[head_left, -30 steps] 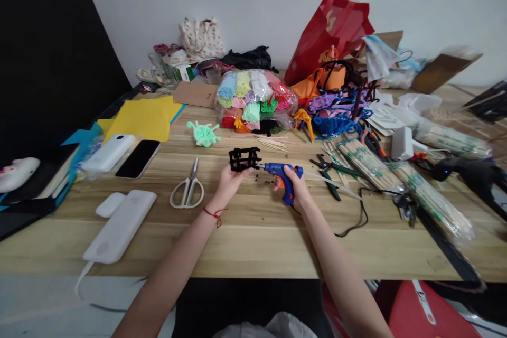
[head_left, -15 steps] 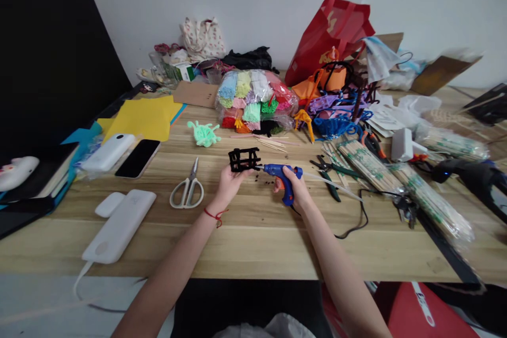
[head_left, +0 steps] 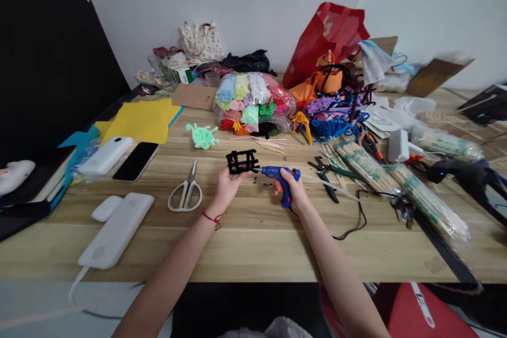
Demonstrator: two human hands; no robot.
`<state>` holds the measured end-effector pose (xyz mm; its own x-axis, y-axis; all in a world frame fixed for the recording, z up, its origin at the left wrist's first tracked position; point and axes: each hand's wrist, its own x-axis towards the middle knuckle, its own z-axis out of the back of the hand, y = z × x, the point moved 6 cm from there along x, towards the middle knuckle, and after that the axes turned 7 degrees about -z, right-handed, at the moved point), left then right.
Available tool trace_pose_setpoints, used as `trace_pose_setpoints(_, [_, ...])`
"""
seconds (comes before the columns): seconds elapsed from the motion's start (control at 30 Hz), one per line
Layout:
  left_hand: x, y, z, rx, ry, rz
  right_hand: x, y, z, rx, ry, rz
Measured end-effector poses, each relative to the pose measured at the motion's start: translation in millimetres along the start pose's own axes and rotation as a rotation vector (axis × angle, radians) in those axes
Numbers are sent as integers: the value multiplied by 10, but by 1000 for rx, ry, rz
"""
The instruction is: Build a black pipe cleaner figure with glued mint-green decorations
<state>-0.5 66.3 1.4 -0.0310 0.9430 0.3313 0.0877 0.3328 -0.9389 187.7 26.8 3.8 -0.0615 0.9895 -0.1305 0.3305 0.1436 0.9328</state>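
My left hand (head_left: 228,186) is closed around the lower edge of a small black fuzzy frame (head_left: 241,161), built like an open cage of bars. In my right hand (head_left: 291,185) is a blue hot glue gun (head_left: 283,177) with an orange trigger, a clear glue stick (head_left: 332,186) poking out of its back. Its nozzle points left and meets or almost meets the frame's lower right corner; I cannot tell whether they touch. White-handled scissors (head_left: 185,193) lie left of my left hand. Green-handled pliers (head_left: 328,178) lie to the right of the gun.
Behind the hands are a light green fuzzy piece (head_left: 203,136), thin sticks (head_left: 271,144) and a bag of coloured pipe cleaners (head_left: 253,100). Packs of wooden sticks (head_left: 368,166) and the gun's black cord (head_left: 358,222) lie right. A phone (head_left: 135,161) and white power bank (head_left: 116,229) lie left.
The view has shifted slightly. Both hands keep their hold on the black frame and the glue gun, with the nozzle still at the frame's lower right corner.
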Motion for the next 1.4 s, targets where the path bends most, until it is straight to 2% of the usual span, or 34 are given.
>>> trace_pose_setpoints(0.93, [-12,-36,11,91,-13,-14,18,-65,-10,112,-10,-94])
trace_pose_setpoints(1.4, [4,-102,14,104,11,-60,47,-83,-5,84,6,-55])
